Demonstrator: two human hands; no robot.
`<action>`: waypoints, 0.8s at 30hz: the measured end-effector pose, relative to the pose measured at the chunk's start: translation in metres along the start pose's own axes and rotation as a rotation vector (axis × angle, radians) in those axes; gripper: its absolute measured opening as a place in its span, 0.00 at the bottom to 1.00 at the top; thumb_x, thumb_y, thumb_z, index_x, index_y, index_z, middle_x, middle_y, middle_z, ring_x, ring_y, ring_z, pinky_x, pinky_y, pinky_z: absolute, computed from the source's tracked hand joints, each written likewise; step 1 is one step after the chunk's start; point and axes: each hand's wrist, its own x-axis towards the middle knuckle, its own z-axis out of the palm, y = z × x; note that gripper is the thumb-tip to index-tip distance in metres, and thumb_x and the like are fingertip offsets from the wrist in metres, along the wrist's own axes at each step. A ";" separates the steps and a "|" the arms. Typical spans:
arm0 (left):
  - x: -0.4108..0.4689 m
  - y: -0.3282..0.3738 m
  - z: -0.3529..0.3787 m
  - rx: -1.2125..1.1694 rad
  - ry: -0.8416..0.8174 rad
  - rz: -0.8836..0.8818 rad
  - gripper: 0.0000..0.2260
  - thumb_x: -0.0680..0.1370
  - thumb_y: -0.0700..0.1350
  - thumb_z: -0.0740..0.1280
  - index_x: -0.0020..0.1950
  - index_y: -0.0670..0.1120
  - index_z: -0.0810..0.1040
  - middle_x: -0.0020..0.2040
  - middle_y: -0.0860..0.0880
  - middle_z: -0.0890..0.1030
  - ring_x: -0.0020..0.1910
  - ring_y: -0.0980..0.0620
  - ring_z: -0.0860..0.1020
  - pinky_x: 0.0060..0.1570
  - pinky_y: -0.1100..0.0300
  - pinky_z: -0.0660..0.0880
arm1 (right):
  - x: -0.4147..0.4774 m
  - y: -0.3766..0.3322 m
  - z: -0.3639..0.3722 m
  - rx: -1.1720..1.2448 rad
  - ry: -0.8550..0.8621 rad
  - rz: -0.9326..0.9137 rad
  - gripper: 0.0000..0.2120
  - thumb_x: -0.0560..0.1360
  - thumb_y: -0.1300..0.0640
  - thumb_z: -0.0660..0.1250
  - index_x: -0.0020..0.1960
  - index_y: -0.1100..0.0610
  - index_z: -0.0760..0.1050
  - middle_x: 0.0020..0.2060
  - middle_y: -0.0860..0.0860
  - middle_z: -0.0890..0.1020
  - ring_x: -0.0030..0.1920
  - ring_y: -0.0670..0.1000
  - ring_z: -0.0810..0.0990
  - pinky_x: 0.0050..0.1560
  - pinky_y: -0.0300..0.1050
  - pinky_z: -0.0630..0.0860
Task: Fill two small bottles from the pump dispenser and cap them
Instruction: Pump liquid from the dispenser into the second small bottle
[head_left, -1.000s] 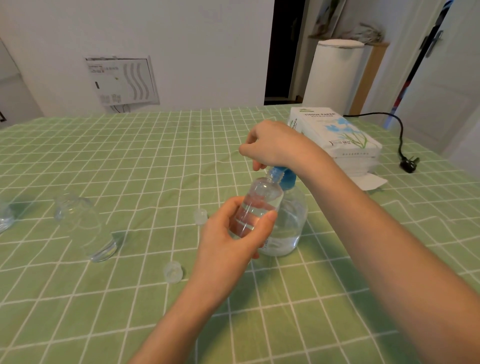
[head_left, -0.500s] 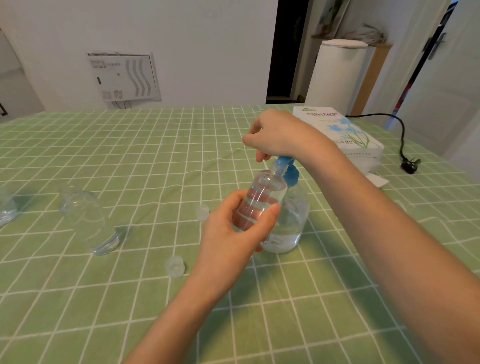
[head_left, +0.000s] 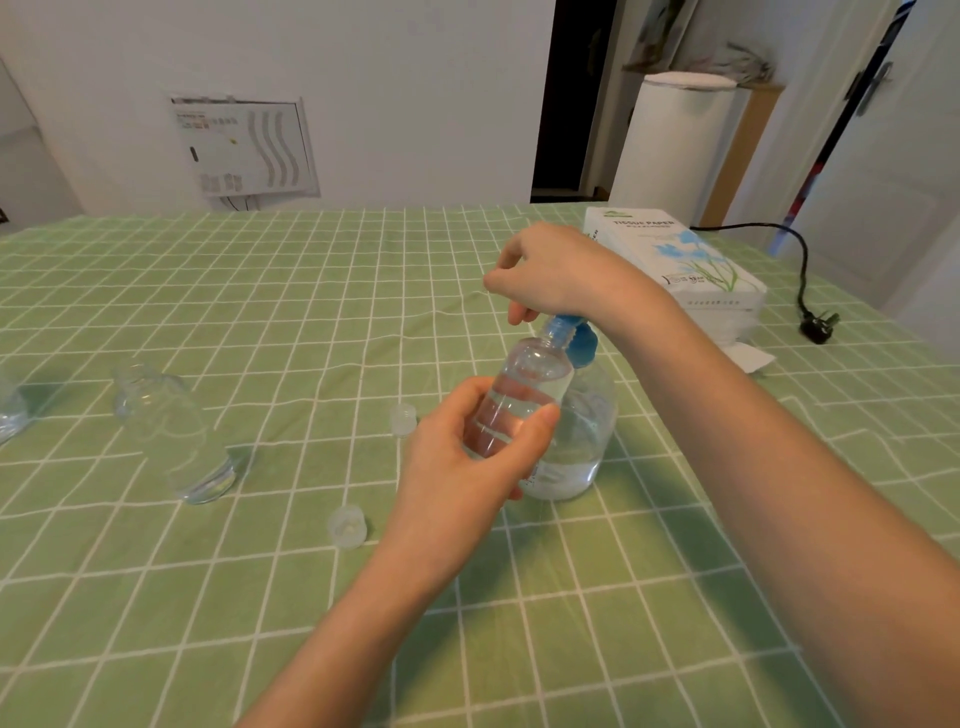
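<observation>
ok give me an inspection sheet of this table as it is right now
surface: green checked tablecloth, lightly creased
job's things: small clear plastic bottle, some liquid inside, mouth at the blue nozzle of the clear round pump dispenser; second small clear bottle stands uncapped at left; clear plastic cap and second cap lie loose
clutter: white tissue pack; clear item cut off at left edge
grippers: left hand grips the small bottle; right hand curls over the pump head
cables: black power cable, plug lying on the cloth
surroundings: white cylindrical bin, white wall panel
</observation>
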 end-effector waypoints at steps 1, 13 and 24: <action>0.000 0.001 0.000 -0.002 -0.001 0.004 0.04 0.72 0.48 0.70 0.44 0.51 0.78 0.30 0.55 0.79 0.26 0.62 0.75 0.26 0.70 0.70 | 0.000 0.000 -0.003 0.005 0.009 -0.001 0.18 0.76 0.56 0.59 0.59 0.65 0.78 0.45 0.59 0.85 0.51 0.58 0.83 0.48 0.48 0.79; 0.001 0.000 0.000 -0.009 0.004 0.010 0.04 0.72 0.48 0.70 0.45 0.51 0.79 0.34 0.53 0.81 0.28 0.61 0.76 0.27 0.70 0.72 | 0.001 -0.002 -0.005 -0.013 -0.008 0.001 0.19 0.76 0.55 0.59 0.60 0.65 0.77 0.48 0.59 0.85 0.53 0.58 0.82 0.54 0.50 0.78; 0.000 -0.002 0.000 0.018 0.017 0.006 0.02 0.72 0.48 0.70 0.41 0.53 0.78 0.28 0.57 0.78 0.26 0.62 0.74 0.24 0.71 0.69 | 0.001 0.001 0.003 -0.006 -0.015 0.021 0.19 0.77 0.55 0.59 0.61 0.66 0.76 0.53 0.61 0.83 0.56 0.59 0.80 0.58 0.55 0.77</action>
